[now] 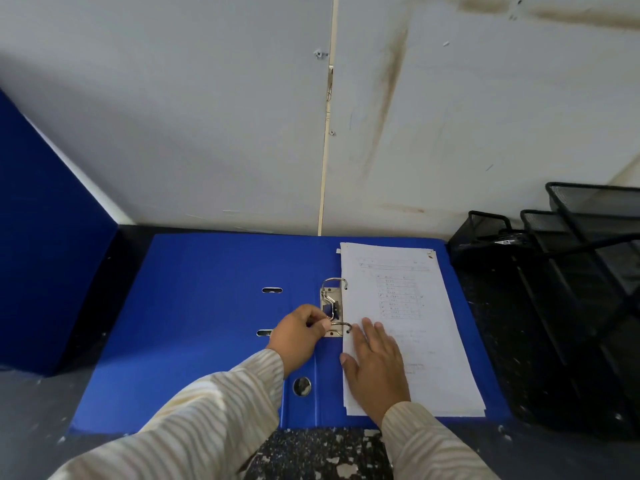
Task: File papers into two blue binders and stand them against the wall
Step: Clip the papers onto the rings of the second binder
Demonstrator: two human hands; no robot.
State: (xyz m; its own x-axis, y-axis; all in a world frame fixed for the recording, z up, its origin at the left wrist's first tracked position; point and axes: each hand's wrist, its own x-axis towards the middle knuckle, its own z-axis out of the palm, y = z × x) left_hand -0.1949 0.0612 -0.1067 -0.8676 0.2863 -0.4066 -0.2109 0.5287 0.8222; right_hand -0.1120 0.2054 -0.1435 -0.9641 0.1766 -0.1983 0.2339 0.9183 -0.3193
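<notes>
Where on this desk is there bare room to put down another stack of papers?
The binder's left cover lies bare, between the blue panel and the ring mechanism. A narrow desk strip is free between binder and mesh trays. Crowded: the rings, where the left hand pinches, and the papers under the right hand.

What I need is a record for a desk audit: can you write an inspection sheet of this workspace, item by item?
surface: dark speckled desk, with an open binder lying on it.
job's things: blue binder lies open and flat; papers are stacked on its right half at the ring clip.
clutter: black mesh trays at the right; a blue panel stands at the left, and I cannot tell whether it is a binder.
grippers: left hand pinches the ring clip; right hand rests flat on the papers.
cables: nothing seen.
surroundings: stained white wall behind the desk.
</notes>
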